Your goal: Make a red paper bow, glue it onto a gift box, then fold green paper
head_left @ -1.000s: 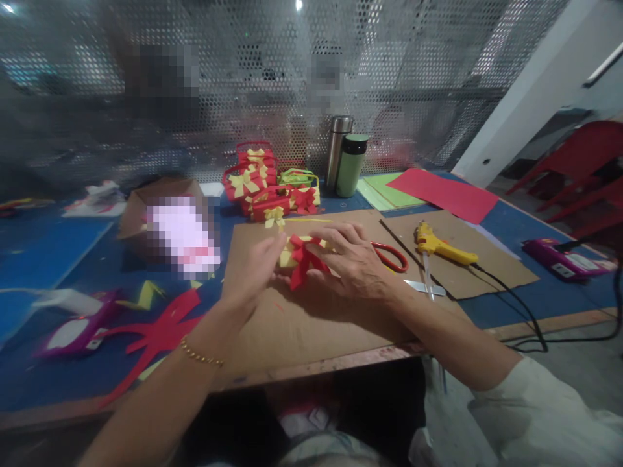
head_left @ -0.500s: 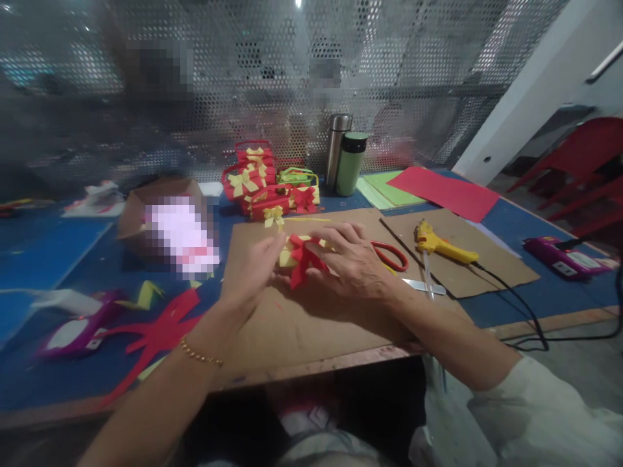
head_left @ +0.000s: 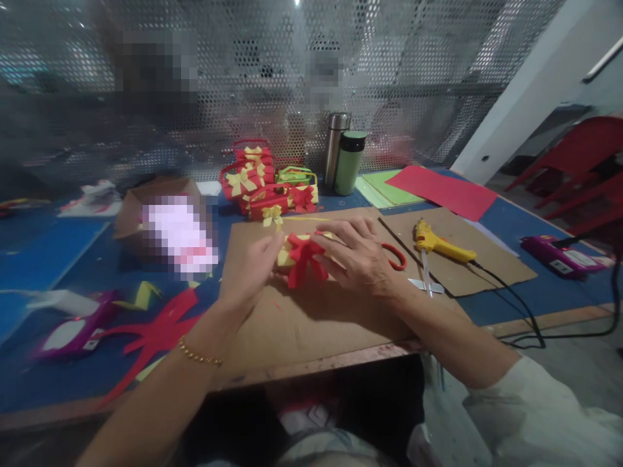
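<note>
Blue tabletop point(head_left: 29, 383); yellow box point(head_left: 285, 257) near the cardboard's point(head_left: 311, 331) back edge. Left hand point(head_left: 256, 267) holds one end, probably steadying it; right hand point(head_left: 360, 256) at red bow point(head_left: 302, 257); from here, can't tell if fingers grip.

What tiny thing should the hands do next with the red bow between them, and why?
Maybe the right hand should gently press the red bow against the yellow paper, with the left hand steadying the other side. The bow's red points spread out over the yellow paper, and the right fingers are right beside them.
</note>
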`<action>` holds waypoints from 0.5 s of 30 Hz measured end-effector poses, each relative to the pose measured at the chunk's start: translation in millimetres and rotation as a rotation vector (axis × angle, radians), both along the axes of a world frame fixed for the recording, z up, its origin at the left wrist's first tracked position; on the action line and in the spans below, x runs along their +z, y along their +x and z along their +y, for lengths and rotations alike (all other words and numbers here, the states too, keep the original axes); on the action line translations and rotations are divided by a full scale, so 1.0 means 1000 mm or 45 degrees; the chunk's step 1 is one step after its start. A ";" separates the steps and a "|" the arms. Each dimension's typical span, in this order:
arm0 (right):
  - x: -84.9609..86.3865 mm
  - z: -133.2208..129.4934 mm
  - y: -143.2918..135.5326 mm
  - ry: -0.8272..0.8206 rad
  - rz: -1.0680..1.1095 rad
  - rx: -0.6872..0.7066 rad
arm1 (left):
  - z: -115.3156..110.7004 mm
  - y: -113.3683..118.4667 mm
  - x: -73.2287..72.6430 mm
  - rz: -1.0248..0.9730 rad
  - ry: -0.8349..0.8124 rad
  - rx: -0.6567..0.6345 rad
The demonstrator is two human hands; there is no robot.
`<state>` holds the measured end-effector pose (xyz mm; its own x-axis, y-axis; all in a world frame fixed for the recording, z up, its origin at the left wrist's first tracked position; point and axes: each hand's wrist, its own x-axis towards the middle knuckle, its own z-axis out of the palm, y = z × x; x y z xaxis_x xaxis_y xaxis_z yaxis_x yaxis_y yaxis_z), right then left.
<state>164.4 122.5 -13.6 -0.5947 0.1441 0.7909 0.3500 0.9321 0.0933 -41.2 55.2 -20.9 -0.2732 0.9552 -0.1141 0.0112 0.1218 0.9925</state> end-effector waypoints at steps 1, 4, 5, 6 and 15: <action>0.000 0.001 0.001 0.007 0.034 -0.016 | 0.000 0.000 0.000 0.019 0.006 0.005; -0.002 0.002 0.000 0.011 0.065 -0.048 | -0.001 0.001 0.001 0.065 0.015 0.019; -0.003 0.002 0.000 0.003 0.054 -0.055 | -0.001 0.002 0.001 0.071 0.015 0.018; -0.004 0.002 -0.001 -0.012 0.033 -0.060 | -0.001 0.003 0.001 0.072 0.015 0.013; -0.004 -0.004 -0.006 -0.099 -0.034 -0.035 | -0.002 0.005 0.001 0.052 0.029 -0.023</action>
